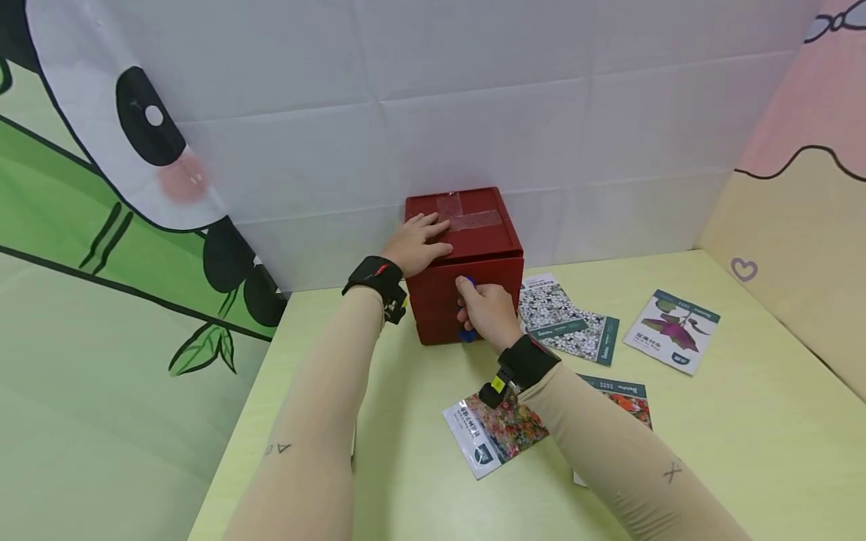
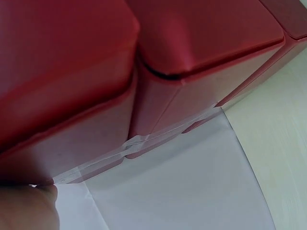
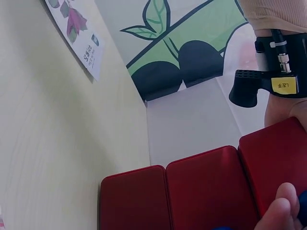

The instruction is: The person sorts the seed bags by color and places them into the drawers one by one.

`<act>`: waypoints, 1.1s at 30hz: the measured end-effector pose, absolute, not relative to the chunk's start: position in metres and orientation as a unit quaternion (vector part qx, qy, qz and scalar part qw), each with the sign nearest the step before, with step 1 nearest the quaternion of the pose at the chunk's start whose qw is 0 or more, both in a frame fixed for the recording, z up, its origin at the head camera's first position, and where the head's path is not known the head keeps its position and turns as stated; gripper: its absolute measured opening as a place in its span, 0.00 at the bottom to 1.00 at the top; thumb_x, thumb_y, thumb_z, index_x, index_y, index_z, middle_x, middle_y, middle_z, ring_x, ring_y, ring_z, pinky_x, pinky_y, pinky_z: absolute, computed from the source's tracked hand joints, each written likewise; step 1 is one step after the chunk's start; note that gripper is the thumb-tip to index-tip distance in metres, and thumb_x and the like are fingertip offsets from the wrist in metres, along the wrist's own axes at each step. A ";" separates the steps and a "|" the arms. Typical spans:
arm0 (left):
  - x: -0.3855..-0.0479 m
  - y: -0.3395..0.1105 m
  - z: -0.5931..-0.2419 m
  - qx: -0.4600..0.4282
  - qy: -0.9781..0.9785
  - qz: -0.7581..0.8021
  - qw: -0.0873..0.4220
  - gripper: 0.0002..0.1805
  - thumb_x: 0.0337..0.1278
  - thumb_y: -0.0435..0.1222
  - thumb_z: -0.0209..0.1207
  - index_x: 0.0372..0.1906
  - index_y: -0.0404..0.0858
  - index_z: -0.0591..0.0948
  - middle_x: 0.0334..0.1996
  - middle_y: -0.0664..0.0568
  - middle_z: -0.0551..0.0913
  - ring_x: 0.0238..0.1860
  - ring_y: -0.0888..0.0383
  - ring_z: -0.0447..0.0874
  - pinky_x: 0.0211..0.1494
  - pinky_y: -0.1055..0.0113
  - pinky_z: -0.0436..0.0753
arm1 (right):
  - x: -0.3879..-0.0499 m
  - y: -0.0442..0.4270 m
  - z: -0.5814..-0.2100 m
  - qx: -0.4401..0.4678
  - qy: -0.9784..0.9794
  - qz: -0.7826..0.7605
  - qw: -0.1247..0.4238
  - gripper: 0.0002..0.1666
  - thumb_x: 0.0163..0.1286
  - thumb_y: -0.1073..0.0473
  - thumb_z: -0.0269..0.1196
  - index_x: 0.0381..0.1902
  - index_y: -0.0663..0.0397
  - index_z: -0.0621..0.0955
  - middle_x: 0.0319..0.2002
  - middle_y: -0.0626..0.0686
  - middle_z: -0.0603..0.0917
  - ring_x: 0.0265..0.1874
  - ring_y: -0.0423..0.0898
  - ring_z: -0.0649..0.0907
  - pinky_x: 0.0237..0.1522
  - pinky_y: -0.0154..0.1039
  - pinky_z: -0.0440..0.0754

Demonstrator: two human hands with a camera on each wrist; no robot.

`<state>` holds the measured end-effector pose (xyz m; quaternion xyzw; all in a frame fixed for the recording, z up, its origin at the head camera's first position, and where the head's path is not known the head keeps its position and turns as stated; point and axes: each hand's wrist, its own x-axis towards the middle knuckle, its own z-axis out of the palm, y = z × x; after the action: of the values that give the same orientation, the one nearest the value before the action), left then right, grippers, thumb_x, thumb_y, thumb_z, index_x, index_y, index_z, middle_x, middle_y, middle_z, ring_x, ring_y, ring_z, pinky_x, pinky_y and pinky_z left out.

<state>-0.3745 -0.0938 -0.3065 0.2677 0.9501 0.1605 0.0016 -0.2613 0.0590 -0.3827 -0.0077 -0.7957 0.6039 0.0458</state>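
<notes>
A red drawer box (image 1: pixel 467 240) stands against the back cloth, its lid crossed by clear tape. My left hand (image 1: pixel 416 244) rests on the box's top left edge, fingers spread. At the front, my right hand (image 1: pixel 490 312) pinches an upper blue knob (image 1: pixel 470 280) with thumb and curled fingers, hiding most of it. Below it a second blue knob (image 1: pixel 467 336) shows. In the right wrist view, red drawer fronts (image 3: pixel 206 191) lie side by side, with right fingertips (image 3: pixel 284 206) against a blue knob (image 3: pixel 303 207). Part of the left hand (image 2: pixel 29 206) touches the box in the left wrist view.
Seed packets with white flowers (image 1: pixel 588 338) overlap right of the box. Farther right lies a purple-flower packet (image 1: pixel 676 330). A colourful-flower packet (image 1: pixel 504 432) and a red-flower packet (image 1: pixel 625 398) lie partly beneath the right forearm. Printed cloth (image 1: pixel 473 90) backs the pale table (image 1: pixel 744 451).
</notes>
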 end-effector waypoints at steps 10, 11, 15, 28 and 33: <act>-0.373 -0.094 -0.307 0.277 0.949 0.150 -0.009 0.32 0.69 0.51 0.47 0.74 0.48 0.60 0.75 0.48 0.52 0.76 0.48 0.41 0.75 0.52 0.44 | -0.252 0.062 -0.384 0.002 -0.788 0.614 0.041 0.37 0.70 0.34 0.51 0.28 0.64 0.82 0.19 0.55 0.80 0.27 0.66 0.80 0.25 0.46 0.78; -0.373 -0.094 -0.307 0.278 0.949 0.148 -0.011 0.32 0.69 0.51 0.47 0.74 0.47 0.60 0.75 0.48 0.53 0.76 0.48 0.41 0.75 0.52 0.44 | -0.250 0.062 -0.384 0.003 -0.788 0.615 0.040 0.36 0.70 0.34 0.52 0.27 0.63 0.82 0.19 0.55 0.80 0.27 0.67 0.80 0.27 0.48 0.79; -0.373 -0.095 -0.308 0.280 0.949 0.147 -0.015 0.32 0.69 0.50 0.47 0.74 0.47 0.61 0.75 0.47 0.53 0.76 0.47 0.42 0.75 0.51 0.44 | -0.247 0.062 -0.386 0.006 -0.787 0.615 0.037 0.35 0.70 0.34 0.52 0.25 0.61 0.81 0.19 0.56 0.80 0.23 0.62 0.80 0.32 0.48 0.79; -0.373 -0.095 -0.309 0.282 0.947 0.150 -0.023 0.32 0.68 0.51 0.47 0.74 0.46 0.62 0.75 0.47 0.55 0.75 0.47 0.43 0.75 0.51 0.44 | -0.237 0.064 -0.386 0.013 -0.787 0.616 0.035 0.32 0.70 0.36 0.53 0.23 0.57 0.81 0.18 0.55 0.80 0.25 0.65 0.80 0.31 0.41 0.76; -0.371 -0.094 -0.308 0.282 0.948 0.147 -0.021 0.32 0.69 0.51 0.47 0.74 0.47 0.62 0.75 0.47 0.54 0.75 0.47 0.43 0.75 0.51 0.45 | -0.233 0.065 -0.383 0.010 -0.788 0.615 0.028 0.34 0.71 0.37 0.52 0.26 0.63 0.81 0.18 0.54 0.80 0.20 0.56 0.80 0.30 0.40 0.75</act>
<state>-0.3713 -0.0939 -0.3075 0.2820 0.9479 0.1469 -0.0213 -0.2327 0.0648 -0.3832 0.0103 -0.7881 0.6149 0.0278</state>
